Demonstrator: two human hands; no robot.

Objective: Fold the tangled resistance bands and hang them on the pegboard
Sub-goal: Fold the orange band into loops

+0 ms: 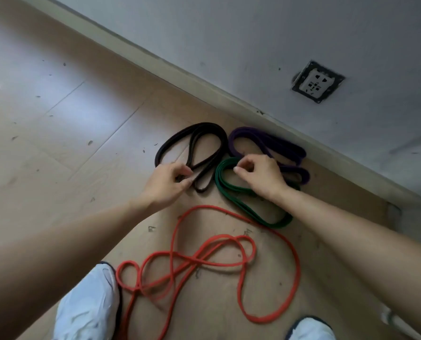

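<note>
Several resistance bands lie on the wooden floor near the wall. A black band (pixel 199 133) lies folded in loops, and my left hand (pixel 169 182) pinches its strands at the lower part. A green band (pixel 231 190) lies folded beside it; my right hand (pixel 258 175) hovers over its upper end with fingers curled, and whether it grips the band cannot be told. A purple band (pixel 273 143) lies folded against the baseboard behind the right hand. A long red band (pixel 204 258) sprawls tangled between my feet. No pegboard is in view.
A white baseboard (pixel 204 87) runs diagonally along the grey wall, which carries a power socket (pixel 315 83). My two white shoes (pixel 89 305) (pixel 310 330) stand at the bottom edge, either side of the red band. Open floor stretches to the left.
</note>
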